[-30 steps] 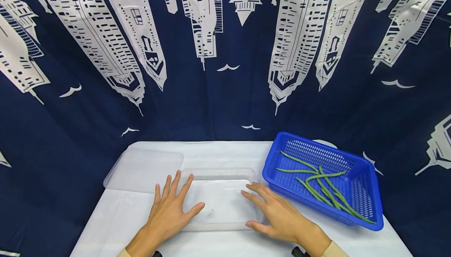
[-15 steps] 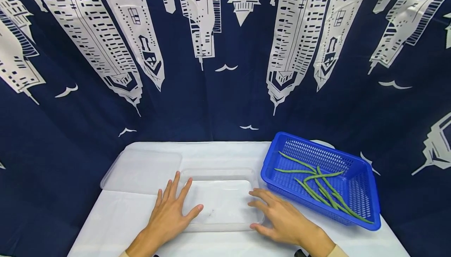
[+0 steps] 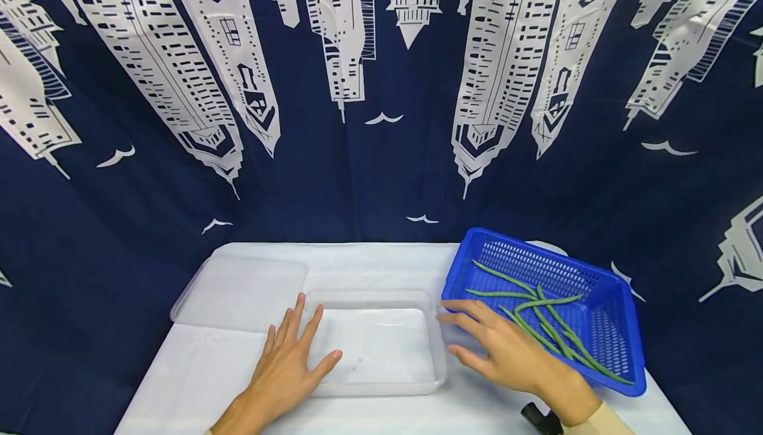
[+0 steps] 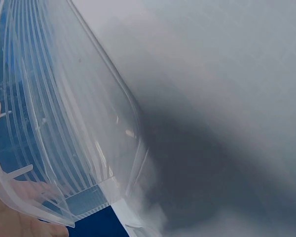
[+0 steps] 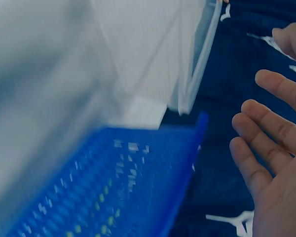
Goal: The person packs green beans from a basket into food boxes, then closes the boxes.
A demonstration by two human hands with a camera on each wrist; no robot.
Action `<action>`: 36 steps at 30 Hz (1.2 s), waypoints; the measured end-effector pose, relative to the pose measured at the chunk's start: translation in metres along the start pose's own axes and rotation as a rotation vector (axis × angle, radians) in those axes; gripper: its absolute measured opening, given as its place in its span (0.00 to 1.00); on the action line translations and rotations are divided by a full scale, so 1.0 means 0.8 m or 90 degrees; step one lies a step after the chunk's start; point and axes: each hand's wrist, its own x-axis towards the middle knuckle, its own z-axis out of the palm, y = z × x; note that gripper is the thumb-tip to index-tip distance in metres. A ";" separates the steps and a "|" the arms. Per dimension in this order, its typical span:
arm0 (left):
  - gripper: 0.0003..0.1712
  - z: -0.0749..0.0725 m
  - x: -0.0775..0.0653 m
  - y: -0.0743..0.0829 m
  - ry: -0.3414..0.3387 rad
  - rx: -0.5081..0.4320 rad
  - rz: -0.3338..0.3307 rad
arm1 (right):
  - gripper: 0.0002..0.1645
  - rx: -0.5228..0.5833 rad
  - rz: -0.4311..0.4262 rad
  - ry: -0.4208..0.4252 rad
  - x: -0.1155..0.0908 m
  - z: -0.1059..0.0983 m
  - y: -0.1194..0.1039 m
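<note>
A clear plastic container (image 3: 381,388) stands on the white table in front of me, with nothing inside it. My left hand (image 3: 286,362) rests at its left side, fingers spread; in the left wrist view, fingers (image 4: 19,224) touch the container's rim. My right hand (image 3: 507,349) hovers between the container and a blue perforated basket (image 3: 620,316), holding nothing. In the right wrist view its fingers (image 5: 274,133) are apart and relaxed, above the basket's edge. Several green beans (image 3: 554,322) lie loosely in the basket; the hand and forearm hide part of its near wall.
A flat translucent lid (image 3: 244,289) lies on the table (image 3: 179,388) at the back left. Behind the table hangs a dark blue cloth (image 3: 352,177) printed with white buildings. A black wrist-camera piece (image 3: 539,416) sits under the right wrist.
My right hand has moved off the container's right side, going right toward the basket. The left hand has stayed at the container's left side.
</note>
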 end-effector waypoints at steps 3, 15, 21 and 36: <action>0.54 0.000 0.001 0.002 -0.004 0.004 0.000 | 0.28 -0.008 0.013 0.010 0.000 -0.016 0.018; 0.60 -0.003 0.008 0.000 -0.009 0.012 -0.008 | 0.28 0.025 0.149 -0.085 0.004 -0.072 0.096; 0.63 -0.001 0.006 -0.001 -0.007 -0.009 -0.013 | 0.29 0.057 0.205 -0.135 -0.003 -0.079 0.139; 0.66 -0.004 0.011 -0.004 -0.025 -0.022 -0.017 | 0.33 0.097 0.251 -0.206 -0.004 -0.043 0.226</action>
